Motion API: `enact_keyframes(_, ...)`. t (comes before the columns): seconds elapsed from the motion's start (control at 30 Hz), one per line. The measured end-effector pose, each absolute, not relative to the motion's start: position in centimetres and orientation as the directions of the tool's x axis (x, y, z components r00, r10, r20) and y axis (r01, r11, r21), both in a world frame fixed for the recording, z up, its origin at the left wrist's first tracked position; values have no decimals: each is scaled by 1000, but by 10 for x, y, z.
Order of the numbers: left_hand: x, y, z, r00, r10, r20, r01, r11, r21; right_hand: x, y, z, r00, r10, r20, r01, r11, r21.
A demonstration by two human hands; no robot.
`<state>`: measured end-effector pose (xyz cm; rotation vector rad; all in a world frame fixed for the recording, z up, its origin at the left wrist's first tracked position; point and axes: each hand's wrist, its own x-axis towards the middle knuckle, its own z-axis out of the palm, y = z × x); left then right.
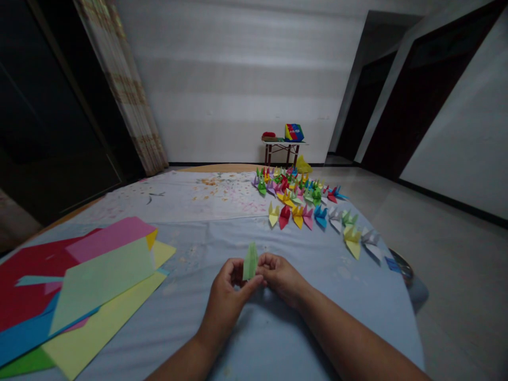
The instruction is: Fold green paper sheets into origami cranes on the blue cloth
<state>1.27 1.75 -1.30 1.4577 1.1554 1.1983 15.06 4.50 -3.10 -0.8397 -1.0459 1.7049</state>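
- Curtain: beige with brown bands, hanging at the far left corner beyond the bed, which is covered by a pale blue sheet.
- Origami paper sheets: loosely overlapping pile at the left edge of the bed. Visible sheets include a red sheet, a pink sheet, a pale green sheet, a yellow sheet, a blue sheet and a green sheet.
- Left hand: closed in a pinch near the bed's near edge, just right of the pile, with its thumb against the lower part of the paper.
- Folded pale green paper: narrow, upright piece held between both hands at centre, above the blue sheet.
- Right hand: closed in a pinch, with fingers curled around the paper's right side, touching the left hand.
- Folding table: stands beyond the far end of the bed, by the wall. It carries a red item and a multicoloured box.
- Origami cranes: multicoloured, massed at the far right of the bed, with a looser row nearer the hands. The nearest cranes stand well apart from the right hand.
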Motion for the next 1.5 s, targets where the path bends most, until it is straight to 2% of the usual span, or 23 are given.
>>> enact_keyframes(0.3, 9, 19, -13, 89, 979, 182, 84, -190, 978, 152, 44, -27, -323, 943, -77, -332, -189, -924)
enact_keyframes(0.5, 8, 20, -9, 68, 991, 119, 41, -122, 992, 152, 44, -27, -341, 937, -74, -335, -195, -922)
enact_keyframes(0.8, 7, 25, -7, 83, 996, 16, 0, -16, 1000, 160, 43, -17, -303, 951, -63, -231, -137, -963)
enact_keyframes(0.93, 5, 30, -17, 133, 990, -43, 79, 32, 996, 162, 46, -22, -248, 962, -110, -109, -141, -984)
enact_keyframes(1.03, 1, 32, -23, 127, 991, 30, 207, -56, 977, 161, 48, -29, -191, 977, -99, 63, -88, -994)
enact_keyframes(1.17, -4, 31, -25, 170, 975, 140, 457, -205, 866, 159, 45, -34, -121, 992, -19, 371, 27, -928)
enact_keyframes(1.33, -5, 27, -22, 339, 909, 242, 707, -416, 571, 156, 38, -27, -138, 989, 54, 706, 137, -695)
enact_keyframes(1.43, -3, 22, -18, 404, 866, 296, 770, -496, 401, 156, 37, -23, -145, 987, 64, 809, 156, -567)
enact_keyframes(1.5, 0, 18, -14, 436, 855, 281, 802, -510, 310, 157, 38, -23, -142, 988, 61, 827, 152, -540)
